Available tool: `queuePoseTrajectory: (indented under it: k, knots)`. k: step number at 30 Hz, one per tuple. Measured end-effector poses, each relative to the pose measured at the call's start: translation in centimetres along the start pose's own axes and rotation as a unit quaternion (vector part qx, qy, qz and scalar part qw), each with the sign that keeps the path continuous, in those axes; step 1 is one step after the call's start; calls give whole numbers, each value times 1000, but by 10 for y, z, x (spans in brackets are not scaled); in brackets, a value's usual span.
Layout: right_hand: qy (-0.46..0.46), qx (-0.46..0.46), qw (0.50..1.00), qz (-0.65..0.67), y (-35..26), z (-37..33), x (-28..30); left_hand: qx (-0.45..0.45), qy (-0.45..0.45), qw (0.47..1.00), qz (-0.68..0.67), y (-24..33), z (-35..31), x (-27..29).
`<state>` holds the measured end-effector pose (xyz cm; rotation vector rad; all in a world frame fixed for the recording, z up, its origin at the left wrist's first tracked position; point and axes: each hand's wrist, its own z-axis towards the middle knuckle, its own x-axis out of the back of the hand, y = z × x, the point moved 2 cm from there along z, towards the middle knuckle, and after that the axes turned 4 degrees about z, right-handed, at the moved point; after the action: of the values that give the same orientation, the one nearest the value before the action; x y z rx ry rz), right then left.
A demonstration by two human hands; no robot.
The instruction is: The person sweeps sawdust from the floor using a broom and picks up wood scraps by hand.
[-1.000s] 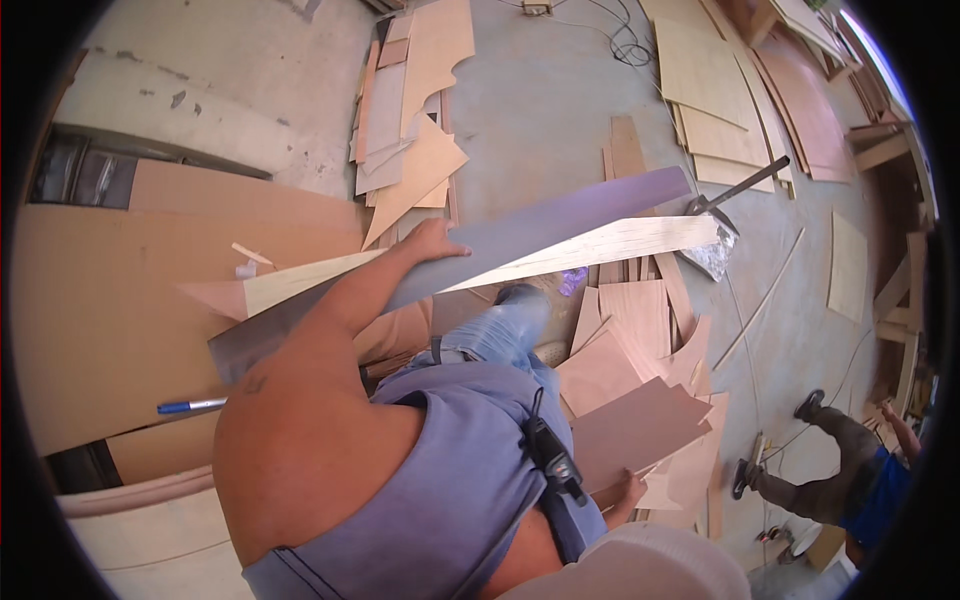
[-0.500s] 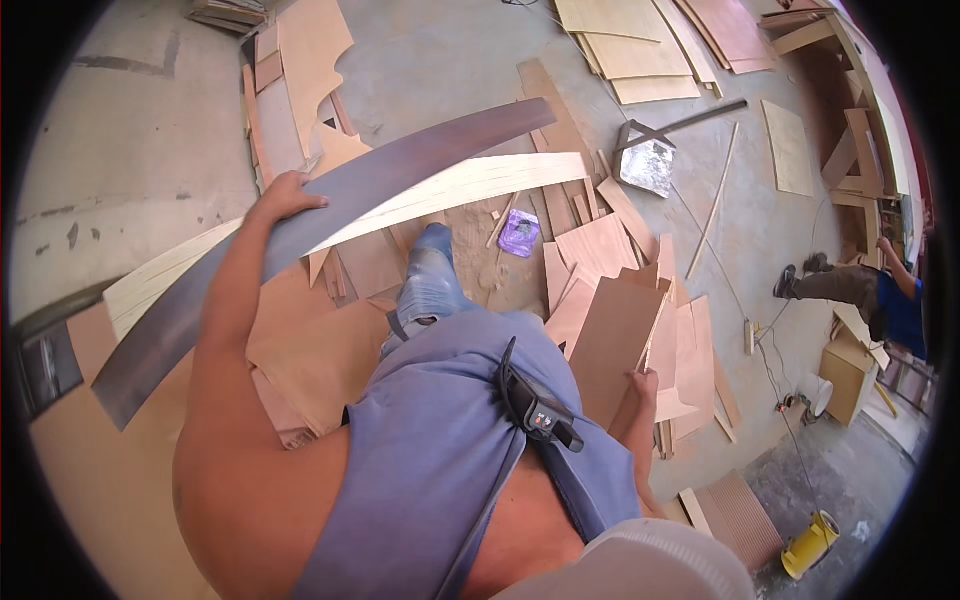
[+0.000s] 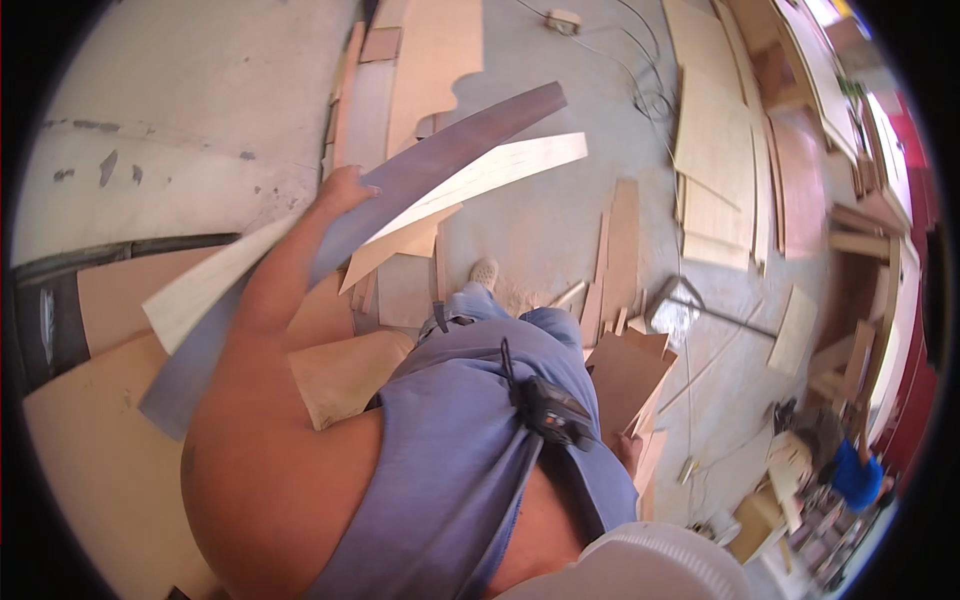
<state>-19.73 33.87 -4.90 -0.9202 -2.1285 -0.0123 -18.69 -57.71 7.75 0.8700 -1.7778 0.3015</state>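
My left hand (image 3: 350, 190) is closed on the upper edge of a long, curved grey-brown strip (image 3: 440, 163). Beneath it lies a pale curved wood strip (image 3: 510, 165), whose two ends show past it; whether my fingers also grip this one is hidden. Both are held out to my left, across my forearm. Low at my right side, my right hand (image 3: 628, 453) is closed round the edge of several brown board pieces (image 3: 628, 375) held together. Part of that hand is hidden behind my clothing.
Flat boards (image 3: 715, 160) lie stacked at the far right, near a long-handled dustpan (image 3: 675, 308). Offcuts (image 3: 610, 250) and a cable (image 3: 655, 105) are on the floor. A person in blue (image 3: 857, 475) works at the right. A wall (image 3: 190, 120) stands on the left.
My body has turned left and stepped forward, carrying the curved strips and brown boards along. The dustpan, board stacks and other person now appear lower or farther right. Both hands keep their hold.
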Motion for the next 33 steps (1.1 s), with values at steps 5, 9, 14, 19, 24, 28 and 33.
queuePoseTrajectory:
  k: [5, 9, 14, 19, 24, 28, 33]
  knots:
    - [-34, 29, 996, -82, -121, 41, 1, 107, 67, 988, -85, -6, 6, -36]
    - [-62, 69, 990, -111, -224, 99, 0, 172, 138, 969, -108, 7, 20, -56]
    - [-98, 168, 968, -156, -336, 188, 18, 237, 210, 939, -135, 35, 15, -57]
    - [-105, 165, 977, -89, -427, 251, 21, 270, 273, 908, -169, 42, 26, -33]
    - [-83, 231, 957, -155, -534, 245, 35, 295, 290, 892, -182, 8, 74, -3]
    - [-66, 244, 955, -154, -599, 221, 29, 319, 299, 884, -166, -37, 132, 14]
    - [35, 275, 939, -203, -660, 193, 20, 300, 330, 883, -147, -112, 214, 41]
